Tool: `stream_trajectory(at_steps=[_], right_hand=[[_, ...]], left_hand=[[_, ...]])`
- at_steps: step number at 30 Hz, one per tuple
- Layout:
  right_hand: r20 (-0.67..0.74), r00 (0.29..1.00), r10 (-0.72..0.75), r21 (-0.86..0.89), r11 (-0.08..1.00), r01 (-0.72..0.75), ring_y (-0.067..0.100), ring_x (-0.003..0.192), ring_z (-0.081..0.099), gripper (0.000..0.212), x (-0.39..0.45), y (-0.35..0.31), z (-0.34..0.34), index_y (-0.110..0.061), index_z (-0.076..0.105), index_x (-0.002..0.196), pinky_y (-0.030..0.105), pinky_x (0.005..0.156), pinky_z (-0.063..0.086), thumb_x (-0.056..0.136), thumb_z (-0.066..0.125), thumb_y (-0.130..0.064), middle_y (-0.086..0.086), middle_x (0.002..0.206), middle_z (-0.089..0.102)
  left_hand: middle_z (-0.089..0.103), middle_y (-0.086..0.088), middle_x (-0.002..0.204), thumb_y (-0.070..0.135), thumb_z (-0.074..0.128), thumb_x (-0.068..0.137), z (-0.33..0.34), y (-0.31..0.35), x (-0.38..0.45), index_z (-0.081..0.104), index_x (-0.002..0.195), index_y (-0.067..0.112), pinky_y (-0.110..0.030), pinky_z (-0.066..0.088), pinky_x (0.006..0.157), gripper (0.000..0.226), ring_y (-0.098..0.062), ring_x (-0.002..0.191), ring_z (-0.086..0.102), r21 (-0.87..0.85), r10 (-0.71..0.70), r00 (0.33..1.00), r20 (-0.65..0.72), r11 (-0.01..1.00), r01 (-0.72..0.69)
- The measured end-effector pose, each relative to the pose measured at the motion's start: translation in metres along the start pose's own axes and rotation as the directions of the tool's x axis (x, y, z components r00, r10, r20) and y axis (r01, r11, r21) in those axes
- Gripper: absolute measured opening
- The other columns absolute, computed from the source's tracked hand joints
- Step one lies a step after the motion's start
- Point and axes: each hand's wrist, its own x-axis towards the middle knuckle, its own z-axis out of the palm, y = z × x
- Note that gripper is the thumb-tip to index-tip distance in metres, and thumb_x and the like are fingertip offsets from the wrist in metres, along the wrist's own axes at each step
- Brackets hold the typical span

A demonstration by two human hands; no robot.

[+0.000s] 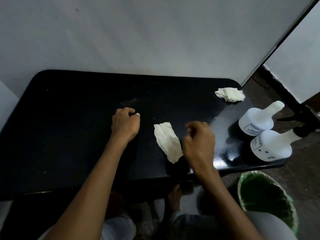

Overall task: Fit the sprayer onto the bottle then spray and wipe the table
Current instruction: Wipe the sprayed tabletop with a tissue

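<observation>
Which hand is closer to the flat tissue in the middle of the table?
Right. The right hand sits just beside the flat tissue, at its right edge. The left hand is farther off to the tissue's left, curled on the table.

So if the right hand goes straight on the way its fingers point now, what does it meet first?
Probably the flat tissue: the right hand curls up-left toward it, almost at its edge. Height above the table is unclear.

head cam; looks steeply down and forward; close above table (69,135); single view
</observation>
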Motion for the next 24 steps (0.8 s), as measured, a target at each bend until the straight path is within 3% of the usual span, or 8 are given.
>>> stream_trajectory(at_steps=[2,4,7,10,12,15,19,24], right_hand=[[0.187,0.97,-0.155,0.019,0.988,0.154,0.028,0.129,0.054,0.037,-0.008,-0.012,0.021,-0.014,0.064,0.132,0.028,0.1,0.041,0.097,0.052,-0.016,0.009,0.14,0.06],[0.438,0.875,-0.207,-0.086,0.959,0.27,0.026,0.158,0.018,0.058,-0.015,-0.022,0.047,-0.011,0.032,0.159,0.036,0.127,0.014,0.107,0.038,-0.037,0.01,0.17,0.023],[0.56,0.79,-0.249,-0.195,0.887,0.418,0.017,0.158,-0.018,0.081,-0.036,-0.023,0.075,-0.013,-0.002,0.163,0.042,0.129,-0.006,0.103,0.015,-0.064,0.005,0.171,-0.014],[0.565,0.762,-0.317,-0.13,0.878,0.462,0.011,0.157,-0.018,0.084,-0.053,0.004,0.064,-0.018,0.003,0.164,0.04,0.129,-0.006,0.098,0.01,-0.07,-0.001,0.172,-0.008],[0.5,0.82,-0.28,-0.221,0.874,0.433,0.015,0.159,-0.012,0.085,-0.043,0.04,0.042,-0.02,0.005,0.164,0.039,0.129,-0.006,0.097,0.009,-0.071,-0.001,0.172,-0.005],[0.391,0.919,-0.039,-0.398,0.893,0.208,0.019,0.159,-0.01,0.082,0.002,0.091,0.009,-0.018,0.0,0.164,0.043,0.129,-0.004,0.099,0.006,-0.067,0.003,0.173,-0.008],[0.278,0.941,0.195,-0.455,0.889,-0.05,0.02,0.159,-0.012,0.085,0.052,0.086,0.015,-0.012,-0.002,0.163,0.046,0.129,-0.005,0.1,0.009,-0.067,0.008,0.173,-0.009],[0.441,0.895,-0.067,-0.28,0.937,0.208,0.026,0.16,-0.009,0.082,0.013,-0.005,0.083,-0.007,0.004,0.163,0.045,0.128,-0.007,0.104,0.02,-0.061,0.014,0.172,-0.004]], left_hand=[[0.041,-0.008,0.15,0.028,0.052,0.1,0.0,-0.001,0.0,0.053,0.138,0.018,-0.048,0.041,0.109,0.04,-0.028,0.131,0.046,0.015,0.005,1.0,0.006,1.0,-0.005],[0.04,-0.007,0.15,0.028,0.051,0.1,-0.001,-0.003,0.002,0.053,0.137,0.02,-0.048,0.041,0.108,0.039,-0.027,0.131,0.045,0.026,0.004,0.999,0.035,1.0,-0.005],[0.043,-0.006,0.148,0.03,0.051,0.099,0.001,-0.004,0.005,0.056,0.133,0.021,-0.049,0.04,0.109,0.036,-0.027,0.132,0.046,0.049,0.0,1.0,0.005,0.999,0.0],[0.045,-0.007,0.148,0.03,0.051,0.099,0.006,-0.004,0.007,0.057,0.133,0.021,-0.051,0.04,0.11,0.036,-0.028,0.132,0.046,0.078,0.005,1.0,-0.011,0.997,-0.004],[0.045,-0.006,0.147,0.031,0.052,0.098,0.007,-0.006,0.008,0.056,0.133,0.022,-0.051,0.041,0.108,0.037,-0.028,0.132,0.046,0.071,0.012,1.0,0.001,0.997,-0.012],[0.044,-0.005,0.147,0.032,0.052,0.097,0.007,-0.009,0.01,0.056,0.134,0.022,-0.046,0.043,0.104,0.038,-0.027,0.131,0.046,0.046,0.02,1.0,0.008,0.999,-0.02],[0.045,-0.005,0.147,0.031,0.051,0.097,0.009,-0.012,0.01,0.057,0.133,0.021,-0.037,0.04,0.095,0.038,-0.026,0.129,0.048,0.024,0.035,0.999,-0.008,0.999,-0.035],[0.049,-0.006,0.143,0.032,0.05,0.097,0.007,-0.015,0.016,0.059,0.13,0.02,-0.038,0.041,0.094,0.036,-0.027,0.124,0.051,-0.01,0.021,1.0,-0.018,1.0,-0.021]])
